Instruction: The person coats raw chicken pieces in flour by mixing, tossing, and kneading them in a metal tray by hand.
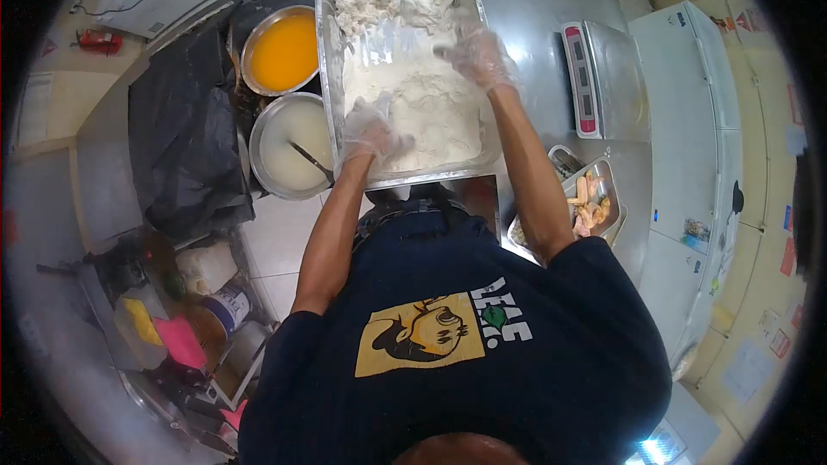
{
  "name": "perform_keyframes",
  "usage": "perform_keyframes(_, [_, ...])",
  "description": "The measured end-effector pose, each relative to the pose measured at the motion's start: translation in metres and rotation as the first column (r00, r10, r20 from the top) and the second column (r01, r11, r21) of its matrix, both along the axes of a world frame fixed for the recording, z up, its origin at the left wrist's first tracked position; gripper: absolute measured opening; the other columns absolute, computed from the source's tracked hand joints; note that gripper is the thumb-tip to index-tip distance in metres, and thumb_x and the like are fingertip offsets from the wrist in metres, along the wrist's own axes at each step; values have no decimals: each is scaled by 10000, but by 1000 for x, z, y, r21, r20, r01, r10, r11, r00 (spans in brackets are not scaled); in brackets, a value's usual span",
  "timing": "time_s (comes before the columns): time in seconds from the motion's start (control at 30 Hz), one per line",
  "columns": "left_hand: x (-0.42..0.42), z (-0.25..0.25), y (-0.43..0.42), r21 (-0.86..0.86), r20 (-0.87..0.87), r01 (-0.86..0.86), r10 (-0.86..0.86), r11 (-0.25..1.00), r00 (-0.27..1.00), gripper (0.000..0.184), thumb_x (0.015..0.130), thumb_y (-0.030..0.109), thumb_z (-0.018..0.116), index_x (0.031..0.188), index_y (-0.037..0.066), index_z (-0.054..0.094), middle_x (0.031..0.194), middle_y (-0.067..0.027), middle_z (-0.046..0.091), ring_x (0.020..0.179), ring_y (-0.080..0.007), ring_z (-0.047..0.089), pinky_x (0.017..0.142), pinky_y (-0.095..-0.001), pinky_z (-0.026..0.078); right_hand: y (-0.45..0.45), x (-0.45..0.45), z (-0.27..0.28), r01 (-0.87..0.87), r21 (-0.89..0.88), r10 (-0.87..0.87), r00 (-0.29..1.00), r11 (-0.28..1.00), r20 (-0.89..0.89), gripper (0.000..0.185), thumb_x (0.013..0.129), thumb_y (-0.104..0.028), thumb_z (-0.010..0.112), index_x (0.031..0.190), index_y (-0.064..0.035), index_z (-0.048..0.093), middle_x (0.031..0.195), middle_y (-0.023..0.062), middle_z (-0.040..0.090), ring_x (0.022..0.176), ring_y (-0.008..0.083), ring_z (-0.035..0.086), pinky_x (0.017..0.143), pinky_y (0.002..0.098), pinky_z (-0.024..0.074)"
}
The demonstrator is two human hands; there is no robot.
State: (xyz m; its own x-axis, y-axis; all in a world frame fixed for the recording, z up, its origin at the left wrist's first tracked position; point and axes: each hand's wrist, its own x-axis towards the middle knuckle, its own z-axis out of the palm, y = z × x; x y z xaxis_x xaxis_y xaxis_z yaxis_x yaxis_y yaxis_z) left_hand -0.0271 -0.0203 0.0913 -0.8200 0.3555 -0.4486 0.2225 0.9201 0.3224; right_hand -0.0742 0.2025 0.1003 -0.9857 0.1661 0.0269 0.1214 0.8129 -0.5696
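A deep metal tray (324, 77) holds white flour (431, 112), with clumpy flour-coated pieces (379, 2) heaped at its far end. My left hand (370, 131), in a clear plastic glove, is over the near left part of the flour, fingers apart. At the tray's right side my right hand (481, 53), gloved too, is spread and slightly blurred by motion. Neither hand shows anything held.
Left of the tray stand a bowl of orange liquid (284, 50) and a bowl of cloudy liquid (289, 142) with a dark-handled utensil. To the right are a scale (584, 77) and a tray of raw chicken pieces (591, 207). Black plastic sheeting (185, 120) lies far left.
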Motion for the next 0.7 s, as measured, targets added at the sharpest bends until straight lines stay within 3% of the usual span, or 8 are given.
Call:
perform_keyframes(0.1, [13, -67, -1, -1, 66, 29, -29, 1000, 997, 1091, 499, 401, 833, 1406, 162, 276, 1278, -293, 417, 1122, -482, 468, 968, -452, 400, 9, 28, -63, -370, 106, 249, 782, 923, 572, 803, 656, -599, 685, 1162, 8, 542, 1109, 200, 597, 1017, 326, 575, 892, 384, 434])
perform_keyframes(0.17, [17, -96, 2, 48, 138, -20, 13, 999, 990, 1182, 470, 379, 854, 1426, 139, 204, 1289, -297, 411, 1151, -454, 460, 984, -429, 392, -15, 61, -56, -406, -6, 272, 601, 914, 752, 1026, 581, -733, 638, 1238, 40, 482, 1252, 228, 511, 1157, 351, 495, 977, 369, 381])
perform_keyframes(0.33, [10, -127, 4, 260, 411, -89, -26, 962, 911, 1336, 473, 363, 860, 1442, 48, -3, 1325, -295, 387, 1241, -350, 395, 1024, -325, 347, -39, 67, -88, -195, -311, 365, 576, 930, 731, 1133, 552, -720, 671, 1264, 123, 413, 1231, 250, 519, 1180, 328, 478, 1002, 347, 362])
perform_keyframes(0.43, [11, -149, 6, 373, 289, -132, 20, 919, 957, 1014, 523, 338, 828, 1361, 22, 352, 1135, -241, 576, 1087, -260, 552, 953, -337, 412, -36, 68, -129, -145, -318, 334, 646, 937, 687, 1019, 581, -601, 745, 1232, 126, 451, 1174, 235, 565, 1146, 326, 507, 1000, 339, 368])
perform_keyframes(0.5, [2, -147, 1, 203, 341, 71, -139, 976, 930, 400, 642, 284, 727, 941, 24, 673, 788, -181, 660, 797, -251, 647, 799, -379, 483, -32, 70, -136, 17, -675, 466, 711, 738, 527, 748, 732, -363, 728, 1214, 139, 457, 1147, 226, 585, 1111, 289, 540, 966, 316, 404])
perform_keyframes(0.53, [3, -146, -5, 201, 347, 66, -134, 977, 928, 400, 642, 284, 727, 941, 24, 673, 788, -181, 660, 797, -251, 647, 799, -379, 483, -27, 72, -139, 19, -677, 470, 705, 736, 531, 748, 732, -363, 728, 1214, 139, 457, 1147, 226, 585, 1111, 289, 540, 966, 316, 404])
perform_keyframes(0.6, [1, -146, -20, 188, -259, 678, -629, 711, 733, 237, 745, 257, 591, 642, 52, 651, 668, -175, 626, 710, -291, 633, 663, -425, 470, -17, 70, -130, 53, -856, 616, 671, 515, 413, 475, 841, -158, 612, 1199, 123, 481, 1140, 217, 593, 1086, 253, 561, 934, 284, 428])
perform_keyframes(0.7, [3, -141, -27, 126, -338, 707, -640, 696, 690, 223, 762, 245, 553, 649, 70, 631, 656, -150, 615, 680, -284, 626, 613, -424, 461, -12, 73, -125, 23, -773, 541, 701, 634, 465, 301, 902, -112, 475, 1125, 72, 558, 1091, 188, 623, 988, 239, 594, 835, 313, 483])
